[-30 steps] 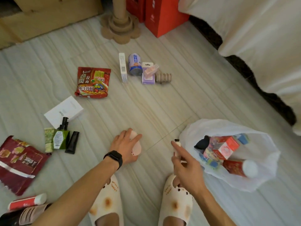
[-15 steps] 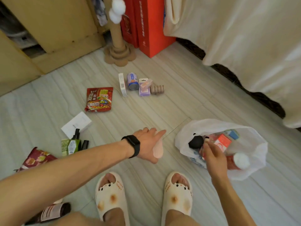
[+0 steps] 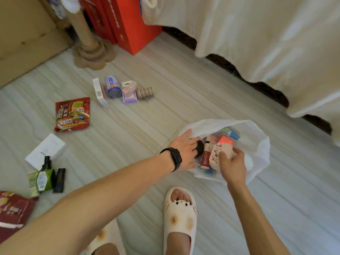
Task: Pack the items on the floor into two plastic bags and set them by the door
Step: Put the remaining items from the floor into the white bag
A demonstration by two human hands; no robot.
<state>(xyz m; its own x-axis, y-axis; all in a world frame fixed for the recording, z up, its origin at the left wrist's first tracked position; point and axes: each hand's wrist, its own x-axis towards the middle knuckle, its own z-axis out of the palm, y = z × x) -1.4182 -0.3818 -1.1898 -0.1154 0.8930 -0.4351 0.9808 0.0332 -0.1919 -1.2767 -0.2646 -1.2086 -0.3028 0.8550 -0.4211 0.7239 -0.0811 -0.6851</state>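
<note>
Floor (image 3: pixel 165 100): pale tile, white bed skirt along the far side.
Bag (image 3: pixel 257 144): 1 white plastic bag, lying open at right, with boxes and a bottle inside.
Right hand (image 3: pixel 233 166): fingers curled round pink pack (image 3: pixel 219 151), held just over the bag's contents.
Left hand (image 3: pixel 185 151): fingers straight, at the bag's mouth, touching black item (image 3: pixel 200 147); grasps nothing.
Loose: noodle packet (image 3: pixel 72 114), can (image 3: pixel 112 87), white box (image 3: pixel 46 150), green bottle (image 3: pixel 44 179), all well left of the bag.

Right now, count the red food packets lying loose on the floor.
2. The noodle packet lies flat, well left of the white bag. The dark red packet sits at the left edge, partly cut off. Others may lie outside the frame.
</note>
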